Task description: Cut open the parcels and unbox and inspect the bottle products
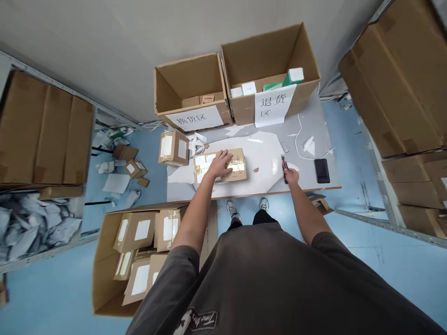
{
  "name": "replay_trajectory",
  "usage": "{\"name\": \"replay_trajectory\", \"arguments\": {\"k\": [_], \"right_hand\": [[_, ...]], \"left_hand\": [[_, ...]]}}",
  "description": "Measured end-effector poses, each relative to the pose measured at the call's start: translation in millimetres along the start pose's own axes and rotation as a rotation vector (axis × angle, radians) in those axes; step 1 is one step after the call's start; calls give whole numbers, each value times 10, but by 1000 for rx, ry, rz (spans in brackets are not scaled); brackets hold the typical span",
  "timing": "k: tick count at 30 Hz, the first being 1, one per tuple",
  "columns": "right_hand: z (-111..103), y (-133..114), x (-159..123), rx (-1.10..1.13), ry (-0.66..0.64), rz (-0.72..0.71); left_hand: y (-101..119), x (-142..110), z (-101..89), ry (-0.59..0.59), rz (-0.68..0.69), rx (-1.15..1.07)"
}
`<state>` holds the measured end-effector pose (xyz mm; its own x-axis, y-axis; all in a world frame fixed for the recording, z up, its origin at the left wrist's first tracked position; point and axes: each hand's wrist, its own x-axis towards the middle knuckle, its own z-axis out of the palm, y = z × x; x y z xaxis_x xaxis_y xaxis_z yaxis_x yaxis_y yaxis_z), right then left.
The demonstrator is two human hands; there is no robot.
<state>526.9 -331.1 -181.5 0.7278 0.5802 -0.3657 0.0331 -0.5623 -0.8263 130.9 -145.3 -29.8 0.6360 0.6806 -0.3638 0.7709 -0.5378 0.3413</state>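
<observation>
A taped cardboard box point(239, 164) with a white label lies on the table in front of me. My left hand point(221, 165) rests on top of it, fingers spread. To the right, my right hand point(292, 176) is closed around a red and black utility knife point(285, 166), held just above or on the table top. The knife points away from me; I cannot tell whether its blade is out. A smaller taped box point(173, 148) stands left of the long box.
Two open cartons with paper signs, a left carton point(195, 118) and a right carton point(240, 109), stand at the table's back. A black phone point(321, 171) and white cable point(296, 139) lie right. A big carton point(101, 279) of parcels stands front left. Shelves flank both sides.
</observation>
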Motion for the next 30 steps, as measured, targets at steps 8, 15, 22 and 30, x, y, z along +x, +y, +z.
{"name": "replay_trajectory", "arguments": {"k": [8,15,22,30], "right_hand": [[42,406,190,-450,140,-18],[115,-19,-90,-450,56,-225],[735,-1096,-923,-253,-402,-684],[1272,-1620,-1493,-692,-690,-698]], "left_hand": [[32,-35,18,19,-45,-2],[36,-288,-24,66,-95,14],[-190,-794,-138,63,-210,97],[-488,-1045,1,-20,-269,120]]}}
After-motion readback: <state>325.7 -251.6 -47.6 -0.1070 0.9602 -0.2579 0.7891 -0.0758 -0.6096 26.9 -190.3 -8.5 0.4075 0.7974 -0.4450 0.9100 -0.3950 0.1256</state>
